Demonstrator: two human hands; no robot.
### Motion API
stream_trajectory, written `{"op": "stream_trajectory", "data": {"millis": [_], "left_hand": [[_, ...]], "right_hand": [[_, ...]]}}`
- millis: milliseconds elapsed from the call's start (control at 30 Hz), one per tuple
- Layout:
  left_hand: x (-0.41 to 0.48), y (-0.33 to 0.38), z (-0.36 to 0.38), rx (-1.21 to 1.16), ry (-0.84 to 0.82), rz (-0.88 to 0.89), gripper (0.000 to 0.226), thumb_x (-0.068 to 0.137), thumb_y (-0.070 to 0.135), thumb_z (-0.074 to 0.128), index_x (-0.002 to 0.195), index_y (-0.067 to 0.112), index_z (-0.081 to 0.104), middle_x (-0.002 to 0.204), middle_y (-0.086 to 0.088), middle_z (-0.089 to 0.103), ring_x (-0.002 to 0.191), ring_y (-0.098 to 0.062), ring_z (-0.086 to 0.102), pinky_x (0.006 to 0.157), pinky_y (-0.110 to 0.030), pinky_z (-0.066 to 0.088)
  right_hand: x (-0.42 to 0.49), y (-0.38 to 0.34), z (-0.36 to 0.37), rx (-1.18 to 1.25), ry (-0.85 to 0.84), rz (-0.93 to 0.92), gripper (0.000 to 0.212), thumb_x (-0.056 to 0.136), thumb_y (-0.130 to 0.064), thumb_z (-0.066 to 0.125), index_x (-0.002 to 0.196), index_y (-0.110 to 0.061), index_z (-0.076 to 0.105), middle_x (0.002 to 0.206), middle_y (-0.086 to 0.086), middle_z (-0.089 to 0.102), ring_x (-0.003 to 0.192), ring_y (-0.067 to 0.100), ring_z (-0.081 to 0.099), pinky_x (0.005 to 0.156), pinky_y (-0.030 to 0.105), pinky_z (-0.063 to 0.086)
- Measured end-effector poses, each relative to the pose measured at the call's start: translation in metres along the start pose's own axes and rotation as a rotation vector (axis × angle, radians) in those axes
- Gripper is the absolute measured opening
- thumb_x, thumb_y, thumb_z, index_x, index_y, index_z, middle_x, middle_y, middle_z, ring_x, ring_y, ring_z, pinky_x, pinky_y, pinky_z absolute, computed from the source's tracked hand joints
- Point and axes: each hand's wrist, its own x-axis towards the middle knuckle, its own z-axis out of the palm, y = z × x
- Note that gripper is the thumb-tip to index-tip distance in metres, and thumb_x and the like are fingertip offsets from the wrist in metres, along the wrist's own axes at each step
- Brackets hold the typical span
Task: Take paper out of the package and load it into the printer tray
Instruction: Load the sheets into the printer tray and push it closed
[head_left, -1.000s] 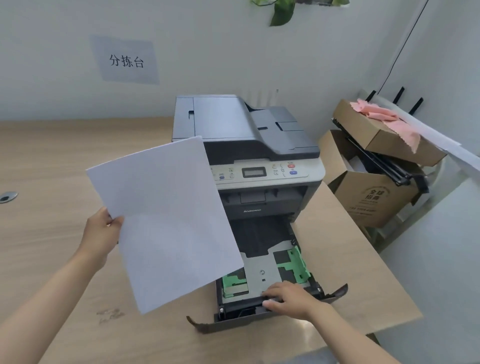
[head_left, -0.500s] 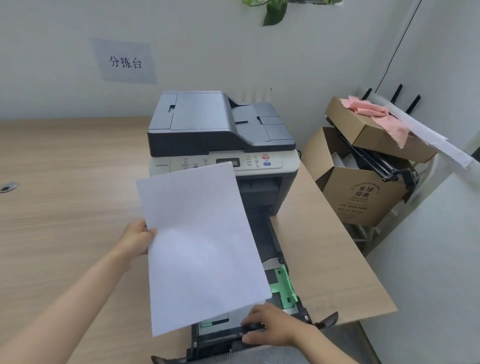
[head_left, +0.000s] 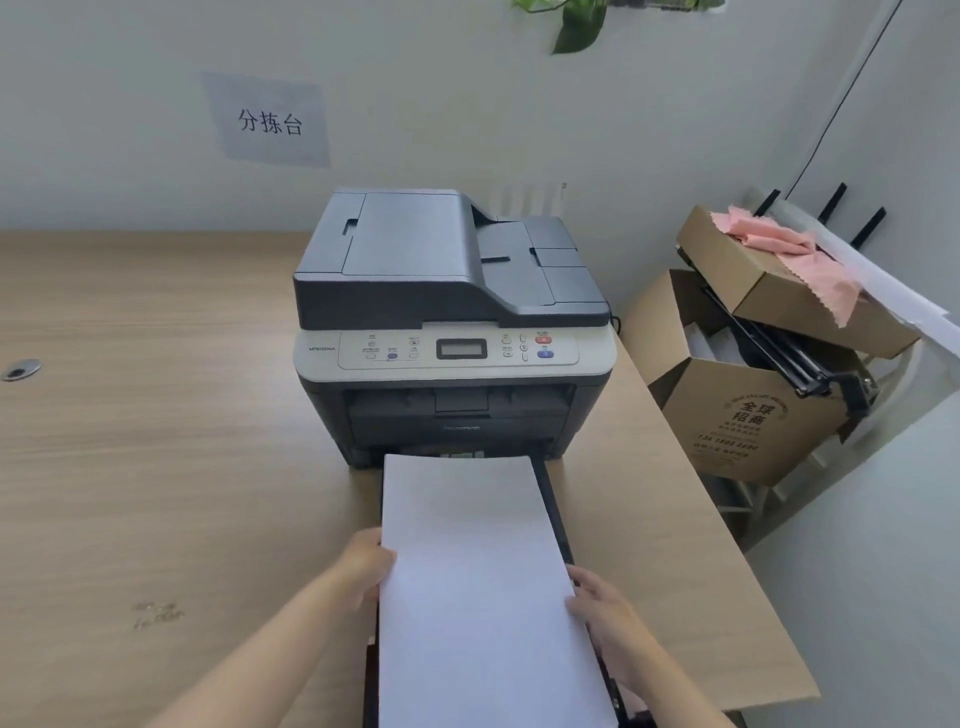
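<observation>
White paper (head_left: 478, 582) lies lengthwise over the pulled-out black printer tray (head_left: 553, 512), its far edge near the printer's front slot. Only the tray's right rail and a bit of its left edge show. My left hand (head_left: 366, 564) grips the paper's left edge. My right hand (head_left: 602, 608) holds the right edge, fingers against the tray rail. The grey and black printer (head_left: 447, 322) stands on the wooden table (head_left: 156, 441) just beyond. No paper package is in view.
Two open cardboard boxes (head_left: 737, 415) stand right of the table, the upper one holding pink cloth (head_left: 779, 249). A paper sign (head_left: 270, 122) hangs on the wall. A round grommet (head_left: 21, 369) sits at the table's left.
The paper swung from tilted and held up at the left to flat and straight over the tray. My right hand left the tray's front and took the paper's right edge.
</observation>
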Motion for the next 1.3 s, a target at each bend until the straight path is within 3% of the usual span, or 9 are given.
{"op": "stream_trajectory", "data": {"millis": [100,200,333,467,633,800,1000,1133,1300], "left_hand": [[0.014,-0.004,0.009,-0.018,0.059,-0.024,0.019,0.090,-0.005,0.042,0.085,0.007,0.057,0.079,-0.008,0.064,0.065,-0.020,0.061,0.048,-0.025,0.052],[0.031,-0.010,0.013,0.047,0.161,-0.004,0.021,0.089,-0.003,0.044,0.076,0.007,0.057,0.086,-0.016,0.064,0.073,-0.028,0.060,0.064,-0.029,0.048],[0.041,-0.016,0.017,0.159,0.239,0.045,0.025,0.086,-0.008,0.044,0.102,-0.002,0.062,0.091,-0.017,0.066,0.088,-0.031,0.062,0.079,-0.033,0.051],[0.039,-0.020,0.019,0.242,0.235,0.102,0.036,0.083,-0.014,0.038,0.107,-0.004,0.062,0.070,-0.001,0.056,0.081,-0.024,0.057,0.067,-0.022,0.045],[0.036,-0.019,0.025,0.227,0.235,0.165,0.043,0.079,-0.020,0.034,0.101,0.003,0.063,0.105,-0.016,0.064,0.103,-0.033,0.060,0.089,-0.031,0.053],[0.032,-0.024,0.033,0.307,0.142,0.114,0.058,0.086,-0.012,0.038,0.142,0.003,0.031,0.147,-0.018,0.037,0.131,-0.028,0.042,0.102,-0.025,0.039],[0.033,-0.027,0.018,0.305,0.096,0.180,0.050,0.084,-0.012,0.040,0.132,0.004,0.045,0.136,-0.016,0.046,0.118,-0.026,0.050,0.084,-0.018,0.039],[0.032,-0.031,0.001,0.289,0.088,0.242,0.040,0.082,-0.010,0.045,0.113,0.012,0.057,0.113,-0.009,0.056,0.096,-0.020,0.053,0.068,-0.023,0.046],[0.029,-0.055,-0.019,0.327,0.150,0.230,0.034,0.080,0.004,0.063,0.111,0.015,0.057,0.098,0.000,0.057,0.096,-0.021,0.058,0.084,-0.028,0.047]], "right_hand": [[0.011,-0.005,0.004,-0.154,0.129,-0.011,0.044,0.085,0.014,0.034,0.119,-0.005,0.055,0.110,0.025,0.068,0.088,0.035,0.065,0.084,0.044,0.051],[0.026,-0.005,0.010,-0.254,0.223,-0.027,0.045,0.083,0.013,0.034,0.117,-0.006,0.057,0.104,0.025,0.069,0.079,0.030,0.063,0.074,0.036,0.049],[0.044,0.002,0.014,-0.305,0.322,-0.019,0.046,0.081,0.012,0.034,0.112,-0.010,0.059,0.094,0.021,0.071,0.078,0.028,0.063,0.072,0.032,0.047],[0.051,0.008,0.021,-0.439,0.391,-0.045,0.048,0.083,0.011,0.032,0.118,-0.011,0.057,0.109,0.013,0.068,0.097,0.028,0.062,0.075,0.028,0.045],[0.053,0.011,0.026,-0.485,0.412,-0.079,0.047,0.088,0.011,0.031,0.125,-0.009,0.051,0.118,0.011,0.063,0.107,0.026,0.057,0.084,0.028,0.043],[0.053,0.005,0.033,-0.661,0.333,-0.090,0.048,0.085,0.013,0.032,0.125,-0.006,0.051,0.115,0.010,0.062,0.098,0.023,0.055,0.080,0.020,0.039],[0.053,-0.004,0.038,-1.070,0.286,-0.089,0.046,0.088,0.004,0.040,0.132,-0.007,0.039,0.130,0.011,0.050,0.118,0.023,0.051,0.097,0.024,0.042],[0.049,-0.001,0.034,-1.321,0.280,-0.116,0.049,0.093,-0.008,0.042,0.140,-0.013,0.028,0.139,0.002,0.039,0.112,0.021,0.055,0.075,0.027,0.045],[0.047,0.000,0.019,-1.373,0.338,-0.171,0.051,0.091,-0.025,0.052,0.139,-0.022,0.032,0.134,0.000,0.040,0.117,0.017,0.044,0.088,0.024,0.045]]}}
